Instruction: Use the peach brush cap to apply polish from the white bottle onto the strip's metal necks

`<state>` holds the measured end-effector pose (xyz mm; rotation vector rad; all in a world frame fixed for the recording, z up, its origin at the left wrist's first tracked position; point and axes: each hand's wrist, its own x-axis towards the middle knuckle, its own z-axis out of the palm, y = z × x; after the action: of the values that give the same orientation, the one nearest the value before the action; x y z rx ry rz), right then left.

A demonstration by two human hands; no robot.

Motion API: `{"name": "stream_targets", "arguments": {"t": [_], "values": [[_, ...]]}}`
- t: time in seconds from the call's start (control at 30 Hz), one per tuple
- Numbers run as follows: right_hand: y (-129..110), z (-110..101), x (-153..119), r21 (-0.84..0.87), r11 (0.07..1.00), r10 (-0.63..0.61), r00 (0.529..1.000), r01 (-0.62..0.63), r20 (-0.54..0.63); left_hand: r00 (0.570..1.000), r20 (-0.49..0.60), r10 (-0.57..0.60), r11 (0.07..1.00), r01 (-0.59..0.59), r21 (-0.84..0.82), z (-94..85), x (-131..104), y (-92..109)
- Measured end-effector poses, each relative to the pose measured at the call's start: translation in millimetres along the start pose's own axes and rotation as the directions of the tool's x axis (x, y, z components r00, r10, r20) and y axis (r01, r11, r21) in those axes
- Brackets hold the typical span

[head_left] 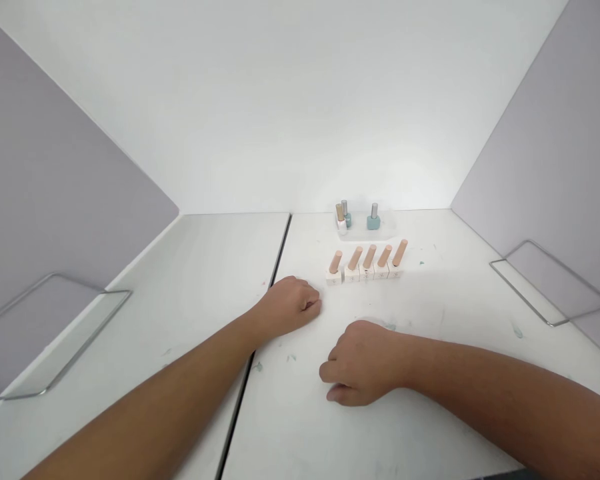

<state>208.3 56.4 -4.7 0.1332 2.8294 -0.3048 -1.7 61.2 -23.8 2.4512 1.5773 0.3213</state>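
Observation:
My left hand [291, 303] rests on the white table in a loose fist, just left of and nearer than a row of nail polish bottles [367, 271]. These have square white bodies and peach-coloured caps. The leftmost bottle [334, 275] stands slightly apart from the others, closest to my left hand but not touching it. Curled closed, my right hand [363, 363] lies nearer to me, below the row. No object shows in either hand, though the palms are turned down and hidden.
Behind the row, a clear tray [360, 235] holds two teal bottles, one of them [373, 223] at its right, and a white bottle [342, 227] with a gold cap. A dark seam [283, 243] splits the table. Wire frames [527, 293] [87, 333] stand at both side walls. Small paint smudges mark the surface.

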Motion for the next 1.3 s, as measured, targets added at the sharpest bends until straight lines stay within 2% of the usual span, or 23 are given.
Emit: {"name": "stream_targets", "arguments": {"t": [0.4, 1.3], "values": [[-0.4, -2.7, -1.2, 0.021, 1.000, -0.012, 1.000, 0.013, -0.008, 1.000, -0.003, 0.016, 1.000, -0.016, -0.026, 3.5, -2.0, -4.3], [2.1, -1.0, -0.8, 0.052, 0.998, -0.020, 1.000, 0.022, -0.022, 1.000, 0.011, 0.014, 0.998, -0.013, -0.057, -2.0, -1.4, -0.2]]}}
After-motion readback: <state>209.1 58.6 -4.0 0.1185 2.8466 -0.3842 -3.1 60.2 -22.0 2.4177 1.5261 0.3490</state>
